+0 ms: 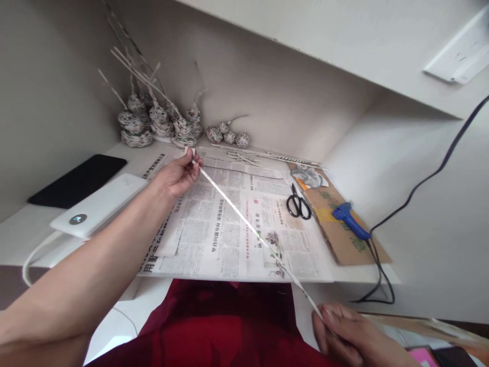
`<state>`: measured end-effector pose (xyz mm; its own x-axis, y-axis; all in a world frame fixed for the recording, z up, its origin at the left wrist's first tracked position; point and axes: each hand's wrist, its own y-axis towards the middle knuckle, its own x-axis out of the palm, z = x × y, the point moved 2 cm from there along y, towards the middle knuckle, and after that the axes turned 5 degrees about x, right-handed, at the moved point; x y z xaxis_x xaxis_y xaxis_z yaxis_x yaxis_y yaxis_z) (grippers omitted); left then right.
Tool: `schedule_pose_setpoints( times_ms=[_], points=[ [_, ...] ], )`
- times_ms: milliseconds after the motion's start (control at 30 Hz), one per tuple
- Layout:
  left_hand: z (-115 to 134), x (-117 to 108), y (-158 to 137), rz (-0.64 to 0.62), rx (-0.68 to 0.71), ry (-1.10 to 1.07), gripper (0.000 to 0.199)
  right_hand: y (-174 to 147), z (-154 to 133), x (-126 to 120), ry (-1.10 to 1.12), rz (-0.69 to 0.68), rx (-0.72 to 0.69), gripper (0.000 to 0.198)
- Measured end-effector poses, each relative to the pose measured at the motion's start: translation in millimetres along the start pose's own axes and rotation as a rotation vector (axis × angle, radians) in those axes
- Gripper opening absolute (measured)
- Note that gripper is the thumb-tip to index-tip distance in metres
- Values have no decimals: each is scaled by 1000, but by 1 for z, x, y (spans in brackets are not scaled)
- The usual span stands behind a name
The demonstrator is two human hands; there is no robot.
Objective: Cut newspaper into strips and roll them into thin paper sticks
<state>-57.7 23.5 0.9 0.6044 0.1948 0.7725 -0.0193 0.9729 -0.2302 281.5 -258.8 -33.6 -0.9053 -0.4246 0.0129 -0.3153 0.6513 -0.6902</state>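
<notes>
The paper stick (257, 236) spans diagonally above the newspaper (229, 239), its far end pinched between the fingertips of the left hand (183, 172) and its near part clasped in the right hand (347, 334), past the front of the table (19, 239). Excessive opposing pull could tear or unwind the stick; unequal twist could kink it. A wide rightward sweep could snag the scissors (299, 206) or glue gun (351, 223).

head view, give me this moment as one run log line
left hand: holds paper rod, far part; right hand: holds rod, near part; rod: slants over newspaper; scissors: on newspaper; glue gun: on cardboard
</notes>
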Motion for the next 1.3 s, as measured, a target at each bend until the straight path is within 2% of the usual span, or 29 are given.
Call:
schedule_pose_setpoints(
  times_ms=[67,167,233,300,400,467,533,567,600,733,767,800,867,900,1033,1100,1167,1300],
  points=[
    [0,-2,3,21,31,19,22,1,-3,-9,-276,246,-66,49],
    [0,-6,8,64,68,49,20,-1,-11,-28,-747,685,-263,41],
    [-1,-6,9,68,65,56,20,-4,-14,-34,-860,788,-329,41],
    [-1,-5,8,59,51,51,21,-5,-12,-33,-740,682,-268,40],
    [-1,-2,4,43,26,32,22,-3,0,-18,-234,247,-106,47],
    [0,0,1,37,11,15,23,-2,5,-6,99,-19,-64,54],
    [1,1,0,36,0,5,24,0,6,0,192,-108,-53,57],
    [1,0,0,40,0,8,24,0,4,-1,118,-71,-43,57],
    [1,0,1,47,3,15,24,0,1,-3,-20,22,-42,56],
    [0,-3,4,76,36,51,24,-8,-22,-20,-723,630,-184,38],
    [0,-3,5,78,39,58,24,-10,-27,-23,-835,725,-220,37],
    [0,-4,5,78,41,63,24,-11,-29,-24,-900,761,-242,37],
    [0,-4,5,76,40,71,24,-11,-28,-24,-857,674,-235,37],
    [0,-3,5,76,40,73,24,-10,-25,-22,-746,566,-202,38],
    [-1,-2,4,64,17,61,24,-3,-13,-9,-55,32,-54,46],
    [-1,-1,4,50,15,46,25,-3,-16,-4,54,-65,-43,48],
    [-1,-2,5,40,21,43,25,-3,-25,-3,-97,33,-49,47],
    [-1,-5,8,42,40,64,26,-4,-53,-5,-667,473,-224,34]
  ],
)
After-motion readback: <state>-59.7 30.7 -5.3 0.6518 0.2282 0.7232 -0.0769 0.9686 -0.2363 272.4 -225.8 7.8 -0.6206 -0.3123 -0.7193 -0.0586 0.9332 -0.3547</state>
